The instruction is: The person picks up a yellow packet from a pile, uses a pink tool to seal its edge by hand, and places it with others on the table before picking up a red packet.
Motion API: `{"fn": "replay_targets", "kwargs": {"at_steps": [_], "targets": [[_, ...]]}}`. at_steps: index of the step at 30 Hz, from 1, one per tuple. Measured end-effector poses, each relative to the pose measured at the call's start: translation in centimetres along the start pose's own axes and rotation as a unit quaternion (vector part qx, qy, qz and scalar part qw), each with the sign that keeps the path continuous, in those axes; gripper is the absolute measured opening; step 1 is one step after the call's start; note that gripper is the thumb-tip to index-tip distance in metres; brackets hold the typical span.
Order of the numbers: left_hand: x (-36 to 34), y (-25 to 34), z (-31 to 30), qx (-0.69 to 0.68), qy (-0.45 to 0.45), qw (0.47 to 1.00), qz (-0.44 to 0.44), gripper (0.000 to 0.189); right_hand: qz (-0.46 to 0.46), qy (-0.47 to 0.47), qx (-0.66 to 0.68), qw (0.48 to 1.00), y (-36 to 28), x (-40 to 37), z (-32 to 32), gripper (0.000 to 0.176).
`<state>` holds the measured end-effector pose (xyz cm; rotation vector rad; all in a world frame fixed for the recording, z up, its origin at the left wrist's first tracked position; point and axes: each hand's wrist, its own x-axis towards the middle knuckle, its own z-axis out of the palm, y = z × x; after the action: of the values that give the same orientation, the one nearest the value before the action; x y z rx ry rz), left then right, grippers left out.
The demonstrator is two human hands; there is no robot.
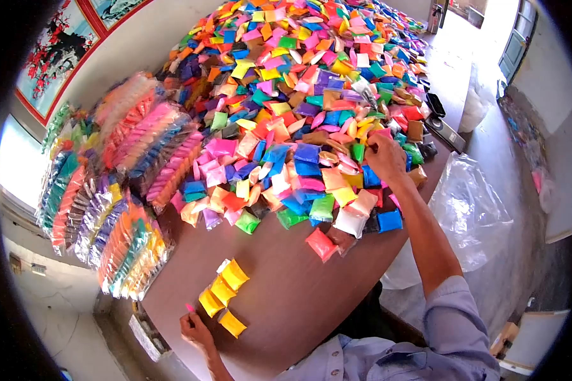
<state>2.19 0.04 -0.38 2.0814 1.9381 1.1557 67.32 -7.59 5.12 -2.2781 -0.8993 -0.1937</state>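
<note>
My left hand (197, 333) is at the near left of the brown table (286, 273), its fingers closed on a small pink piece (190, 308) that I cannot name further. Just right of it lie several yellow packets (232, 324), in a short slanting row with a small white piece (223, 265) at the far end. My right hand (388, 159) reaches to the right edge of a large heap of small coloured packets (311, 114). Its fingers are pinched together among the packets, beside a green one (358, 152); what they hold, if anything, is hidden.
Clear bags (140, 136) filled with rows of coloured packets are stacked on the left. A dark phone-like object (435, 105) and a grey device (447, 133) sit at the table's right edge. A large clear plastic bag (470, 209) lies beyond that edge. Framed pictures (57, 57) hang on the wall.
</note>
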Motion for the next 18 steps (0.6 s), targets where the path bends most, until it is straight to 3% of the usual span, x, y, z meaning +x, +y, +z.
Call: {"fn": "replay_targets", "kwargs": {"at_steps": [5, 7, 11, 17, 18], "targets": [[0.0, 1.0, -0.6, -0.008, -0.028, 0.999, -0.016, 0.015, -0.054, -0.005, 0.037, 0.998, -0.6, -1.3, -0.7, 0.013], [0.1, 1.5, -0.9, -0.016, -0.028, 0.999, -0.029, 0.014, -0.116, 0.005, 0.066, 0.991, -1.3, -1.9, -1.5, 0.01], [0.0, 0.8, -0.7, -0.002, -0.038, 0.999, -0.03, 0.013, -0.13, 0.0, 0.09, 0.987, -1.7, -2.7, -2.0, 0.01], [0.0, 0.9, -0.8, 0.001, -0.034, 0.999, -0.007, 0.014, -0.189, -0.028, 0.133, 0.972, -3.3, -5.0, -3.4, 0.007], [0.0, 0.8, -0.8, 0.01, -0.028, 1.0, 0.001, 0.015, -0.209, -0.068, 0.113, 0.969, -3.6, -5.6, -3.7, 0.007]]}}
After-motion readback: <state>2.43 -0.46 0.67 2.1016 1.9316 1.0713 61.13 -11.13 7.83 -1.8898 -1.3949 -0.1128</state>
